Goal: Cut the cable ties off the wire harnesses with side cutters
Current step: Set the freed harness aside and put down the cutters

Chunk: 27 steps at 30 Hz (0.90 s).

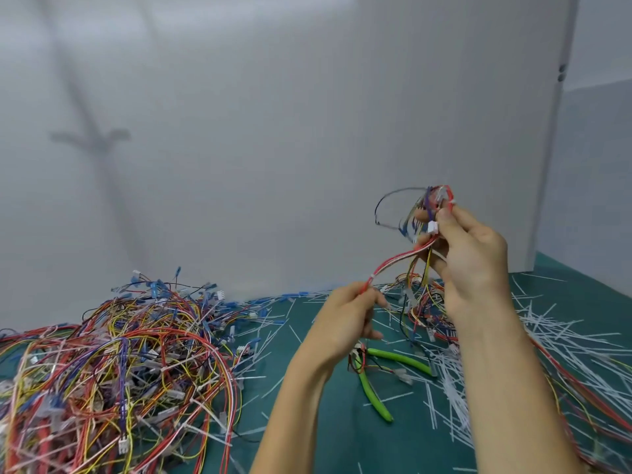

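Two hands are raised above the table (307, 422), which has a green surface. The right hand (468, 254) is the higher. Its fingers and thumb are curled round the upper end of a wire harness (393, 260), gripping a bunch of red, yellow, purple and blue leads, with a white connector (432, 228) just beside the thumb tip. A thin dark loop of the same harness stands out to the left of that hand and is blurred. The left hand (345, 316) sits lower and nearer the middle, pinching the bottom end of a red and white strand between thumb and fingertips. That strand runs taut-looking but curved between the two hands, clear of the table. The side cutters (371, 391), green-handled, lie on the table below the left hand and between the two forearms, held by neither hand. The handles are spread apart, and the cutting end is partly covered by loose wires. One large pile of harnesses (119, 364) covers the left of the table. A smaller heap (424, 302) lies behind the hands. Cut cable ties (455, 381), white and thin, are strewn thickly over the right side, under and around the right forearm. A white panel (239, 131) closes the back.
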Available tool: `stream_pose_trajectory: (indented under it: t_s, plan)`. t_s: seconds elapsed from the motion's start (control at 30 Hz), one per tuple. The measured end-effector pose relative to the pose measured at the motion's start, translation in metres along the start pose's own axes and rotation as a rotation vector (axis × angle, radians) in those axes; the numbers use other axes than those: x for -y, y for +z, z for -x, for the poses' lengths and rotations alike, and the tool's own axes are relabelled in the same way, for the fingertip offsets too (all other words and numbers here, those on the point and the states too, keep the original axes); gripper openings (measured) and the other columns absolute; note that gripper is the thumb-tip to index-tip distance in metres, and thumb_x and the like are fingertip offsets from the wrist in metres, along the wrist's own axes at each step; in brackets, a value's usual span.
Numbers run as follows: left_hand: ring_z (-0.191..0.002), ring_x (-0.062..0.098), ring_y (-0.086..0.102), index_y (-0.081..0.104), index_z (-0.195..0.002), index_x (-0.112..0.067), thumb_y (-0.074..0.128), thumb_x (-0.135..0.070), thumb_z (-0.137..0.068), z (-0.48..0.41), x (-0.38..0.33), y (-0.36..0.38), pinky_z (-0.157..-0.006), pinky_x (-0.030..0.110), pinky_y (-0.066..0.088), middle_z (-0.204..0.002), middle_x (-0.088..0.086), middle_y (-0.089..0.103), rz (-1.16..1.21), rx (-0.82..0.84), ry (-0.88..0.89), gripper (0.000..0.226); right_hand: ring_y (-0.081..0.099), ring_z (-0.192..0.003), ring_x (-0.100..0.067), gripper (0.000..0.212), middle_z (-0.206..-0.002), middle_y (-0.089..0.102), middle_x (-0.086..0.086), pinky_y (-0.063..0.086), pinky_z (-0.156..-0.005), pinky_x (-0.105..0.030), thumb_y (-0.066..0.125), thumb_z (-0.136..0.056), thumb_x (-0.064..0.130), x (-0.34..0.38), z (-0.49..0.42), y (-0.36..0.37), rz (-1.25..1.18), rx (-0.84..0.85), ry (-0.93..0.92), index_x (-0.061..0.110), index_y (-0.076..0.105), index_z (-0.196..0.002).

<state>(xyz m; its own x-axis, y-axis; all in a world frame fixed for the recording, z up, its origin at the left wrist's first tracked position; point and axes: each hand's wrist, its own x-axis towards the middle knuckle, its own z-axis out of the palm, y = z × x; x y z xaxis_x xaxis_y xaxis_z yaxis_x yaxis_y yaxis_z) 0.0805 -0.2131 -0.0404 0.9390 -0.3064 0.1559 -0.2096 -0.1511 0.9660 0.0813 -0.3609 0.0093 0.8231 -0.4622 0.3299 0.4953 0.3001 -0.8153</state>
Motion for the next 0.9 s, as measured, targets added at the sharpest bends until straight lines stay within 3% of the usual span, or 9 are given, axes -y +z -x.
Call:
stream_pose_trajectory:
  t_s: [0.13, 0.23, 0.3, 0.43, 0.53, 0.63, 0.7, 0.8, 0.9]
  plan:
    - [-0.052, 0.006, 0.052, 0.060, -0.098, -0.012, 0.053, 0.002, -0.090, -0.001, 0.003, -0.007, -0.081, 0.035, 0.060, -0.068, -0.001, 0.049, 0.065, -0.068, -0.062, 0.018, 0.045, -0.049, -0.005, 0.024, -0.077, 0.072, 0.000, 0.042, -0.046, -0.016, 0.050, -0.103, 0.016, -0.005, -0.001, -0.003, 0.029, 0.029, 0.125, 0.015, 0.070, -0.091]
    - [-0.063, 0.005, 0.058, 0.065, -0.092, -0.015, 0.061, 0.009, -0.083, 0.002, 0.007, -0.021, -0.070, 0.018, 0.052, -0.076, -0.005, 0.056, -0.004, 0.023, 0.031, 0.026, 0.040, -0.052, -0.006, 0.029, -0.080, 0.069, -0.004, 0.037, -0.045, -0.015, 0.047, -0.104, 0.012, -0.008, -0.004, -0.007, 0.062, 0.029, 0.135, 0.014, 0.068, -0.085]
    - [-0.067, 0.006, 0.059, 0.067, -0.094, -0.017, 0.067, 0.006, -0.082, 0.003, 0.008, -0.027, -0.067, 0.015, 0.049, -0.078, -0.008, 0.060, -0.098, 0.038, 0.036, 0.025, 0.039, -0.055, -0.007, 0.026, -0.081, 0.064, -0.005, 0.037, -0.046, -0.016, 0.045, -0.104, 0.013, -0.014, -0.008, -0.012, 0.102, -0.015, 0.144, 0.012, 0.069, -0.092]
    - [-0.078, 0.014, 0.063, 0.069, -0.095, -0.020, 0.067, -0.020, -0.089, 0.004, 0.015, -0.024, -0.072, 0.026, 0.050, -0.086, -0.001, 0.068, -0.658, 0.014, -0.086, 0.007, 0.040, -0.071, -0.018, 0.028, -0.087, 0.049, -0.010, 0.036, -0.061, -0.031, 0.043, -0.104, 0.020, -0.036, -0.016, -0.022, 0.362, -0.124, 0.263, -0.001, 0.062, -0.105]
    - [-0.091, 0.027, 0.066, 0.073, -0.102, -0.020, 0.060, -0.023, -0.093, 0.004, 0.023, -0.021, -0.075, 0.032, 0.049, -0.097, 0.008, 0.070, -1.023, 0.021, -0.175, 0.016, 0.047, -0.116, -0.033, 0.036, -0.124, 0.051, -0.018, 0.043, -0.093, -0.048, 0.047, -0.098, 0.025, -0.040, -0.014, -0.017, 0.631, -0.129, 0.340, 0.003, 0.050, -0.126]
    - [-0.078, 0.019, 0.062, 0.075, -0.099, -0.020, 0.065, -0.020, -0.091, 0.001, 0.026, -0.026, -0.066, 0.027, 0.047, -0.093, 0.006, 0.070, -0.952, 0.017, -0.161, 0.013, 0.031, -0.138, -0.038, 0.059, -0.150, 0.037, -0.016, 0.033, -0.106, -0.052, 0.050, -0.096, 0.026, -0.023, -0.004, -0.001, 0.756, -0.048, 0.249, 0.006, 0.031, -0.148]
    - [-0.068, 0.014, 0.059, 0.076, -0.089, -0.020, 0.073, -0.023, -0.085, 0.000, 0.025, -0.028, -0.059, 0.023, 0.043, -0.083, 0.003, 0.069, -0.851, -0.037, -0.129, 0.005, 0.033, -0.139, -0.032, 0.056, -0.153, 0.037, -0.016, 0.034, -0.107, -0.047, 0.050, -0.097, 0.024, -0.012, 0.002, 0.011, 0.687, 0.056, 0.168, 0.004, 0.035, -0.147]
    - [-0.057, 0.010, 0.065, 0.073, -0.076, -0.015, 0.083, -0.026, -0.076, 0.002, 0.021, -0.028, -0.054, 0.019, 0.051, -0.069, 0.004, 0.071, -0.635, -0.082, -0.070, 0.015, 0.044, -0.133, -0.015, 0.051, -0.153, 0.044, -0.002, 0.037, -0.108, -0.034, 0.052, -0.098, 0.024, 0.002, 0.019, 0.026, 0.584, 0.216, 0.089, 0.015, 0.043, -0.147]
    - [-0.055, 0.014, 0.069, 0.073, -0.074, -0.005, 0.083, -0.019, -0.075, 0.004, 0.006, -0.022, -0.055, 0.022, 0.057, -0.060, 0.004, 0.070, -0.376, -0.116, -0.009, 0.018, 0.049, -0.133, -0.012, 0.042, -0.142, 0.056, 0.004, 0.037, -0.115, -0.039, 0.055, -0.096, 0.024, 0.011, 0.033, 0.039, 0.567, 0.319, 0.018, 0.019, 0.055, -0.138]
